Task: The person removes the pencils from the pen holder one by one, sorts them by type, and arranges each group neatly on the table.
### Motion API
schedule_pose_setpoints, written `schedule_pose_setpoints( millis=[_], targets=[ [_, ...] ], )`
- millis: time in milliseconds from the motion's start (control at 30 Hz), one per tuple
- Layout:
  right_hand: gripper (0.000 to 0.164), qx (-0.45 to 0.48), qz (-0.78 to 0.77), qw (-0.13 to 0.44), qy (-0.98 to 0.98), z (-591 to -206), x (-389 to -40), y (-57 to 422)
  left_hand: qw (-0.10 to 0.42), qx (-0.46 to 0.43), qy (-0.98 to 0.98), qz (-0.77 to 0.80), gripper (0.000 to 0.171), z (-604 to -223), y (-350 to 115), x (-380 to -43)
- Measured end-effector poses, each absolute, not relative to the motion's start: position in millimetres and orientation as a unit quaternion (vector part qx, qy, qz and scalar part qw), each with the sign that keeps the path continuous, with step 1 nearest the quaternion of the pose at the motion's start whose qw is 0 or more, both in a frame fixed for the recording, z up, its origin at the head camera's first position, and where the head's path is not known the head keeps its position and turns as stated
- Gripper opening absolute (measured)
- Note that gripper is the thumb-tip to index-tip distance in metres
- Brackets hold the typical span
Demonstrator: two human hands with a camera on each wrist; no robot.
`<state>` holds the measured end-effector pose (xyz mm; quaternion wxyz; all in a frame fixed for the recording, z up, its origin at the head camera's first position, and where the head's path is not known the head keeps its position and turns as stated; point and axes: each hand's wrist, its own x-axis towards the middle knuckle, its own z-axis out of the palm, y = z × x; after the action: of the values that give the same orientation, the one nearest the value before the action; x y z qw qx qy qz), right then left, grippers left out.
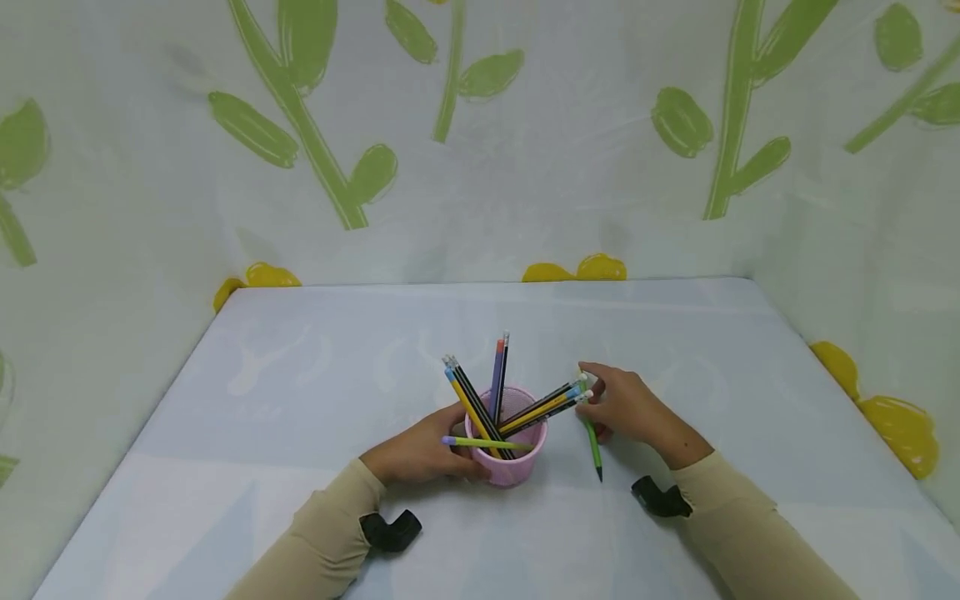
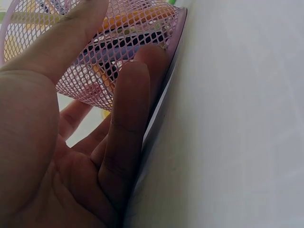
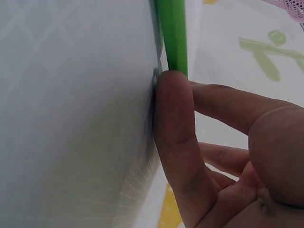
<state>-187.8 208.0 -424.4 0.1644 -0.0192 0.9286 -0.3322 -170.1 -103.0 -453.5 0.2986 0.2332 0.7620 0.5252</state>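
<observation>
A pink mesh pencil cup point(image 1: 512, 472) stands on the table, several pencils leaning out of it in different directions. My left hand point(image 1: 422, 443) holds it from the left side, thumb and fingers spread round the mesh point(image 2: 137, 28). Across the cup's top lies a lime-green pencil point(image 1: 480, 442) with a purple end. To the right of the cup, my right hand point(image 1: 626, 407) pinches a green pencil point(image 1: 594, 446), its dark tip pointing toward me. In the right wrist view the green pencil point(image 3: 175, 35) sits between thumb and fingers, close along the tabletop.
The white table point(image 1: 315, 358) reaches back to a pale wall with green leaf prints point(image 1: 255, 129) and yellow shapes point(image 1: 600, 267) along its edge. Dark wrist-worn devices point(image 1: 392, 531) sit at both sleeves. Black and yellow pencils point(image 1: 543, 410) stick out toward the right hand.
</observation>
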Motion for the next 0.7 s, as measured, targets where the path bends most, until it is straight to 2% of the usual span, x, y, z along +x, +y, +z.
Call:
schedule_pose_setpoints(
  millis=[200,400,500,700],
  targets=[
    [0.073,-0.035,-0.306,0.150,0.939,-416,-184,206,0.292,0.238,0.764,0.525,0.073,-455,-103,-170],
    [0.046,-0.074,-0.342,0.106,0.931,-396,-174,202,0.292,0.239,0.763,0.525,0.077,-453,-103,-171],
    [0.038,-0.101,-0.383,0.106,0.912,-389,-168,201,0.296,0.241,0.761,0.525,0.075,-454,-103,-171],
    [0.034,-0.136,-0.421,0.127,0.888,-380,-160,201,0.301,0.240,0.756,0.529,0.073,-454,-102,-171]
  ],
)
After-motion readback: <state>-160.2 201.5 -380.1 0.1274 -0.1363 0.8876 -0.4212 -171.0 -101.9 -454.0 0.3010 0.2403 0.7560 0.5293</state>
